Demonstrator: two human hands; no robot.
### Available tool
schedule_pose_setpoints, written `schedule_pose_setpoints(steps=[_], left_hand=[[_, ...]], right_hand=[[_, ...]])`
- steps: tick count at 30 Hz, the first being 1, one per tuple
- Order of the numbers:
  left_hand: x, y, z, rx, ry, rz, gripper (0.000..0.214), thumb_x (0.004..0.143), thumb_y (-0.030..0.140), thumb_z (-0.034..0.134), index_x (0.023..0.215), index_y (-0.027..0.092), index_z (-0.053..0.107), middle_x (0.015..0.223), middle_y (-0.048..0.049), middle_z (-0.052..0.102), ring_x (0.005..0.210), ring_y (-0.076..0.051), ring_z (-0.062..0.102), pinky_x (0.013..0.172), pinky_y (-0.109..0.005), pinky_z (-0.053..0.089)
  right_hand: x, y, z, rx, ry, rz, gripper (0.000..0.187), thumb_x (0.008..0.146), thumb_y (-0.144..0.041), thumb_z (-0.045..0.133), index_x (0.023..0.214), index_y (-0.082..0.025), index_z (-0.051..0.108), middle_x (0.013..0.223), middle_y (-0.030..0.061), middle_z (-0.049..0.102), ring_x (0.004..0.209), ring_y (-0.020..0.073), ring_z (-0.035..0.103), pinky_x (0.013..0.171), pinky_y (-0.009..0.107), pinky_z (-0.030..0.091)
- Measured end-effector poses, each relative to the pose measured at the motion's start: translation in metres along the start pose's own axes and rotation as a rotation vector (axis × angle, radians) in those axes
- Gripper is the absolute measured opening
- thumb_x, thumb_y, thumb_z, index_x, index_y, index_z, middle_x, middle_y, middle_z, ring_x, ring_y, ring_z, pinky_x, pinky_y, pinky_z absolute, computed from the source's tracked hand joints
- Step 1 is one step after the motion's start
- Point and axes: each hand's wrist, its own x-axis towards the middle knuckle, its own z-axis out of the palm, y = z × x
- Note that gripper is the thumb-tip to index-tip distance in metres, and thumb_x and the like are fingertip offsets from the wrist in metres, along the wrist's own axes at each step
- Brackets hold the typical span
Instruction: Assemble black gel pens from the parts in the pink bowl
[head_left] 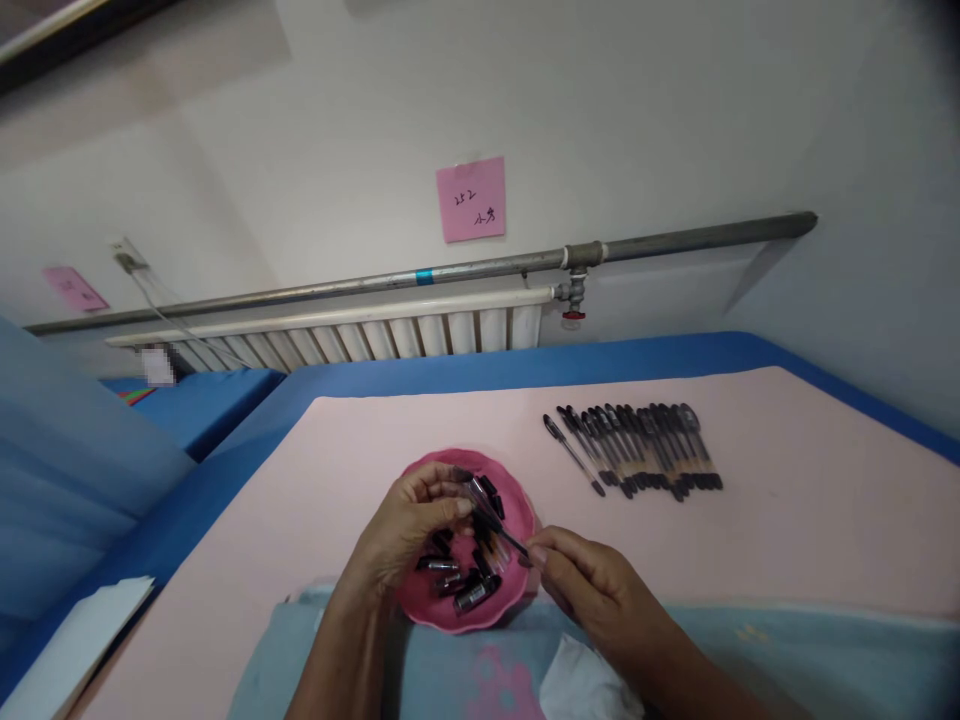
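My left hand (411,528) is closed around a clear pen barrel (480,497) over a pink dish (517,505). My right hand (581,585) pinches a thin dark refill (507,538), whose far end meets the barrel. The dish holds several small black pen parts (463,588). A row of several finished black pens (637,450) lies on the pink mat (735,540) to the right, beyond both hands.
The pink mat covers a blue table (465,375). A light blue cloth (750,650) lies along the near edge. White paper (71,650) sits at the lower left. A radiator (352,340) and pipe (675,240) run along the wall behind.
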Motion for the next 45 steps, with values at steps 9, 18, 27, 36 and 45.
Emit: schedule_pose_setpoints(steps=[9, 18, 27, 36, 45], left_hand=[[0.008, -0.016, 0.027, -0.291, 0.137, -0.042, 0.023, 0.060, 0.022, 0.078, 0.073, 0.013, 0.061, 0.066, 0.0001, 0.063, 0.060, -0.009, 0.059, 0.056, -0.020, 0.049], [0.006, -0.014, 0.030, -0.213, 0.186, 0.025, 0.024, 0.058, 0.025, 0.079, 0.070, 0.012, 0.063, 0.064, 0.0006, 0.062, 0.057, -0.008, 0.057, 0.056, -0.020, 0.046], [0.006, -0.013, 0.030, -0.163, 0.215, 0.036, 0.026, 0.057, 0.029, 0.079, 0.070, 0.012, 0.063, 0.065, 0.0001, 0.062, 0.058, -0.009, 0.057, 0.056, -0.020, 0.046], [0.006, -0.014, 0.030, -0.138, 0.212, 0.041, 0.024, 0.061, 0.029, 0.077, 0.070, 0.013, 0.062, 0.063, 0.0013, 0.061, 0.055, -0.007, 0.055, 0.055, -0.019, 0.045], [0.007, -0.014, 0.027, -0.116, 0.238, 0.055, 0.026, 0.061, 0.031, 0.077, 0.071, 0.012, 0.062, 0.064, -0.0002, 0.062, 0.057, -0.009, 0.056, 0.054, -0.020, 0.046]], right_hand=[[0.000, 0.003, 0.004, -0.260, 0.200, -0.162, 0.014, 0.083, -0.036, 0.049, 0.084, -0.023, 0.054, 0.056, -0.0053, 0.051, 0.048, 0.0113, 0.047, 0.047, 0.020, 0.036], [0.000, 0.005, 0.002, -0.257, 0.163, -0.146, 0.021, 0.086, -0.040, 0.045, 0.092, -0.023, 0.056, 0.063, -0.0025, 0.059, 0.055, 0.0136, 0.054, 0.052, 0.022, 0.042], [0.002, 0.008, 0.002, -0.290, 0.167, -0.139, 0.023, 0.089, -0.038, 0.039, 0.084, -0.022, 0.055, 0.064, -0.0011, 0.060, 0.058, 0.0135, 0.054, 0.054, 0.023, 0.042], [0.003, 0.010, 0.003, -0.281, 0.207, -0.149, 0.023, 0.088, -0.037, 0.040, 0.077, -0.022, 0.053, 0.062, -0.0014, 0.057, 0.057, 0.0138, 0.053, 0.054, 0.023, 0.041], [0.005, 0.012, 0.003, -0.318, 0.227, -0.095, 0.018, 0.084, -0.037, 0.046, 0.078, -0.022, 0.054, 0.065, -0.0007, 0.060, 0.058, 0.0139, 0.054, 0.054, 0.023, 0.041]])
